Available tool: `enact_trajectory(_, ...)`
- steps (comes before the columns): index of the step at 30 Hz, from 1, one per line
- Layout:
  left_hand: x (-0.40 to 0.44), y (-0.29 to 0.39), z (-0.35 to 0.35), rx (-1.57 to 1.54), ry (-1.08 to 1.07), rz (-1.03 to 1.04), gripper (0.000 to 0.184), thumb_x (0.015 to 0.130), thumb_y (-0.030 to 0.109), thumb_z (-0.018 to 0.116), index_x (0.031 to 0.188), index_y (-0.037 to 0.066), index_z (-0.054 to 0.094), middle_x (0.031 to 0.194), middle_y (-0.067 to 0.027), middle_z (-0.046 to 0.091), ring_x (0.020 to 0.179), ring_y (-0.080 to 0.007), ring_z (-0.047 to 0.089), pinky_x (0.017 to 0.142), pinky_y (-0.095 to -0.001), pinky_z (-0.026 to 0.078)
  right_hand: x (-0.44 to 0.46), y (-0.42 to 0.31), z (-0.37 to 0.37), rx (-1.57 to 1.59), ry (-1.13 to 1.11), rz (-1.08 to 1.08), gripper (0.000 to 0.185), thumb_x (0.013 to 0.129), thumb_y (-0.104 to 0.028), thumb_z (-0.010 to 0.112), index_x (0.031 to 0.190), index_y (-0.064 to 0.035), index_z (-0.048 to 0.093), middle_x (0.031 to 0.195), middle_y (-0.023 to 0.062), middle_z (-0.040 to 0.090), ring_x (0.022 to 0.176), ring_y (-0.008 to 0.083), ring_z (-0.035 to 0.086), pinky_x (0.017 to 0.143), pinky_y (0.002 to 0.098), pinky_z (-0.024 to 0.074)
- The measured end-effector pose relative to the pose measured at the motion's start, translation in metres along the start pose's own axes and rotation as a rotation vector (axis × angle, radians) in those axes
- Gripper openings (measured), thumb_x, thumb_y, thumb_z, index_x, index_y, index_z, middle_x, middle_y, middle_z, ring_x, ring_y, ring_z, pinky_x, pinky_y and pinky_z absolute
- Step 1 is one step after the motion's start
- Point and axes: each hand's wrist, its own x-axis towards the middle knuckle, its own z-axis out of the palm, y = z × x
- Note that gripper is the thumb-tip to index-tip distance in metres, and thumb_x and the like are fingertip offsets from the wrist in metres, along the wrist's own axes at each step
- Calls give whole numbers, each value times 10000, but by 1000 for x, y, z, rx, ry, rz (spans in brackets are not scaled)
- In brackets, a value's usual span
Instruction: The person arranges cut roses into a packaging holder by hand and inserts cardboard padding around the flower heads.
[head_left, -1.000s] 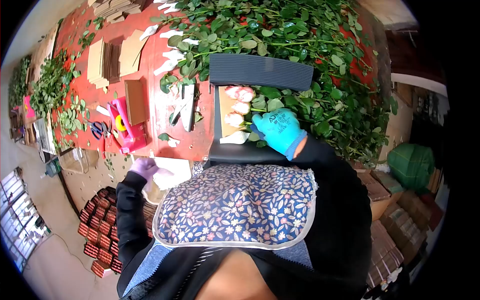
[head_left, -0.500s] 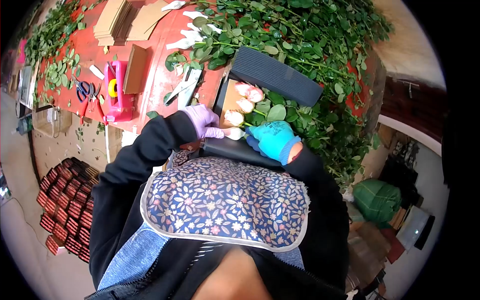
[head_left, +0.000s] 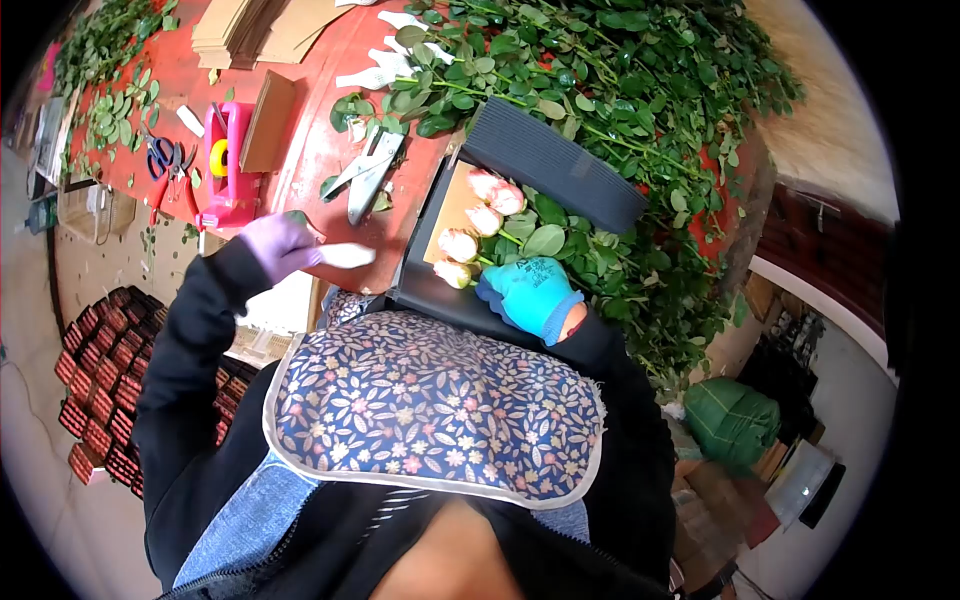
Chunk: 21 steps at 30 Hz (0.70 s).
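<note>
My left hand point(head_left: 278, 246), in a purple glove, pinches a white foam net sleeve point(head_left: 346, 255) over the table's front edge. My right hand point(head_left: 535, 296), in a blue glove, is closed around rose stems just below the lowest bloom; its fingertips are partly hidden. Several pink-and-white roses point(head_left: 484, 219) lie in a row on a brown cardboard piece point(head_left: 447, 226) in a black tray point(head_left: 407, 272). The lowest rose point(head_left: 453, 273) has no sleeve on it. Behind the blooms stands a ribbed dark grey pad point(head_left: 555, 160).
Leafy stems point(head_left: 610, 80) cover the right of the red table point(head_left: 310, 120). White scissors point(head_left: 370, 175), a pink tape dispenser point(head_left: 234, 170), red pliers point(head_left: 176, 183), cardboard sheets point(head_left: 228, 35) and white sleeves point(head_left: 380, 70) lie on it. A green bundle point(head_left: 733, 420) sits at the right.
My left hand reached the lowest bloom, then drew back left with the white sleeve, leaving that rose bare. My right hand stayed at the stems. The camera view has turned.
</note>
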Motion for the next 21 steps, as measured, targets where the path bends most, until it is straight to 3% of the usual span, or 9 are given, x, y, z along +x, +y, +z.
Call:
enact_trajectory(1,-16,0,-2,-11,-149,-214,299,857,338,671,838,39,678,800,-145,663,786,-345,640,682,-467,494,0,-1,-1,-12,6,3,207,876,-256,613,780,-90,693,721,150,667,663,348,646,604,487,497)
enact_trajectory(6,-48,-26,32,510,-430,-540,381,821,397,672,999,65,731,996,-174,708,1013,-327,672,862,-435,536,-1,0,4,13,-32,15,147,853,-222,658,800,-86,646,712,140,647,653,345,626,595,460,487)
enact_trajectory(8,-29,1,27,529,-228,-424,306,854,304,629,1006,52,715,937,-184,701,951,-342,676,798,-453,543,-1,2,2,-7,-23,-2,161,857,-231,655,794,-84,642,707,141,645,647,347,624,593,464,485)
enact_trajectory(9,-18,0,35,236,188,-192,257,867,231,623,1028,43,692,889,-208,681,857,-369,669,726,-454,543,-1,0,0,-14,-36,11,176,871,-251,632,811,-88,661,735,146,660,666,350,636,609,478,492)
enact_trajectory(10,2,25,26,151,305,10,243,878,160,607,1078,31,657,859,-229,663,799,-396,653,684,-453,538,-1,-2,-2,-20,-49,24,201,886,-272,609,828,-93,680,764,150,676,685,353,648,625,492,499)
enact_trajectory(12,49,45,38,-211,465,362,401,869,54,572,1266,3,563,1020,-236,654,886,-366,660,781,-403,534,1,-3,-4,-49,-54,19,203,887,-272,609,824,-93,680,761,151,674,685,354,648,627,491,500)
enact_trajectory(14,80,69,57,-484,489,417,446,932,13,502,1376,-17,463,1172,-187,639,947,-225,664,842,-350,526,2,0,0,-76,-62,24,205,888,-277,610,827,-93,677,756,147,673,686,354,648,631,490,502)
enact_trajectory(17,101,75,70,-772,276,265,476,942,-20,504,1412,-15,430,1241,-158,590,1005,-200,630,867,-323,510,1,1,4,-77,32,-1,195,866,-272,649,804,-87,637,709,144,643,655,351,628,603,474,490)
enact_trajectory(21,105,76,62,-586,302,268,477,940,-36,502,1411,-18,431,1196,-151,602,977,-183,628,850,-308,508,1,3,7,-49,13,23,205,869,-281,644,793,-91,634,701,136,641,633,349,625,585,474,489)
